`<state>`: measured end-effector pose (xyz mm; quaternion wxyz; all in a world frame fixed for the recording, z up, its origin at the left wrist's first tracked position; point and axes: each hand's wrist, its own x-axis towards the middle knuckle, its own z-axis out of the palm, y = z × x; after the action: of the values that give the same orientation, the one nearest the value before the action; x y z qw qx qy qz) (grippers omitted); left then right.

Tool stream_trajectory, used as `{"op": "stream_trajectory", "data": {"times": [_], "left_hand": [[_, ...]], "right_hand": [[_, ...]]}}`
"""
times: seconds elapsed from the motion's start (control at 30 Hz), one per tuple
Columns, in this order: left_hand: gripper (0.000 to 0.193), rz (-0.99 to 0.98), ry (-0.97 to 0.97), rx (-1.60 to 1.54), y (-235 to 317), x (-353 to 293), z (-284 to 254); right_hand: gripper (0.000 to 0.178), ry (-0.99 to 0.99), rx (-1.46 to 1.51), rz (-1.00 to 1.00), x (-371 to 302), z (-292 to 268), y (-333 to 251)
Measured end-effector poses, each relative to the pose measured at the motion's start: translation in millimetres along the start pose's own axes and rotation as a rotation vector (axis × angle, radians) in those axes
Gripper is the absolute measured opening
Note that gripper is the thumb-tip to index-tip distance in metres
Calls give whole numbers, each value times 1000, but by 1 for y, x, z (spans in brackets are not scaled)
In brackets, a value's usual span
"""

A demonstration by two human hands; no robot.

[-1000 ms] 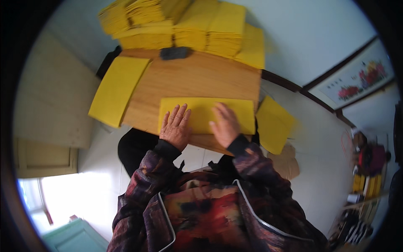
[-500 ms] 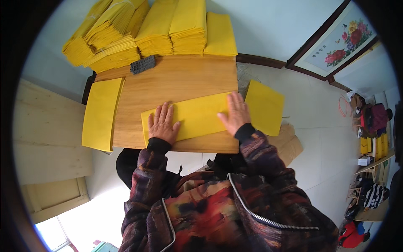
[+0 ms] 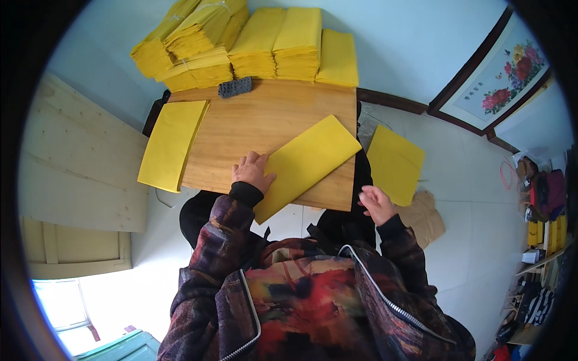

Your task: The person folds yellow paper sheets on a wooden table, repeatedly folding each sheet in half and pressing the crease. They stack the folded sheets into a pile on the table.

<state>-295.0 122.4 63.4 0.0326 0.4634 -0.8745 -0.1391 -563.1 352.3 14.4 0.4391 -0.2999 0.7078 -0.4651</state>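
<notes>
A folded yellow paper piece [image 3: 313, 156] lies slantwise on the wooden table [image 3: 241, 126], its near end jutting over the front edge. My left hand [image 3: 251, 171] rests at its left long edge, fingers bent but apart, the thumb against the paper. Past the table's right edge hangs my right hand [image 3: 378, 206], loosely curled, with nothing visible in it. Closest to that hand is a wider yellow sheet or stack [image 3: 395, 165], beyond the right side of the table.
Along the table's left side lies a flat yellow stack [image 3: 173, 144]. Thick yellow bundles [image 3: 259, 42] fill the far edge, with a dark grey textured block [image 3: 235, 88] before them. Brown paper [image 3: 421, 219] lies low on the right; wooden boards [image 3: 90, 156] stand left.
My right hand has left the folded piece and moved right and nearer, off the table. The piece has turned, its near end now past the front edge. My left hand stays beside it.
</notes>
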Motion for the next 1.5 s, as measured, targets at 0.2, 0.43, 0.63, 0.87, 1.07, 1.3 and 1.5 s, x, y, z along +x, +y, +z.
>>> {"op": "stream_trajectory", "data": {"times": [0.2,0.43,0.63,0.87,1.07,1.3,1.5], "left_hand": [[45,-27,-127,-328,8,3,13],[33,-6,-214,-471,14,24,25],[24,0,-277,-808,8,37,41],[18,72,-131,-973,13,31,10],[27,577,0,-1513,35,33,-113],[21,562,106,-1396,37,21,-128],[25,416,146,-1134,29,35,-70]], "right_hand": [[49,-86,220,-72,58,30,-4],[36,206,232,-230,116,44,-2],[26,484,70,-270,117,53,-9],[26,255,575,-353,92,39,-104],[13,-25,264,-1003,40,24,-282],[15,-168,192,-1006,29,55,-279],[24,-109,28,-819,56,68,-205]]}}
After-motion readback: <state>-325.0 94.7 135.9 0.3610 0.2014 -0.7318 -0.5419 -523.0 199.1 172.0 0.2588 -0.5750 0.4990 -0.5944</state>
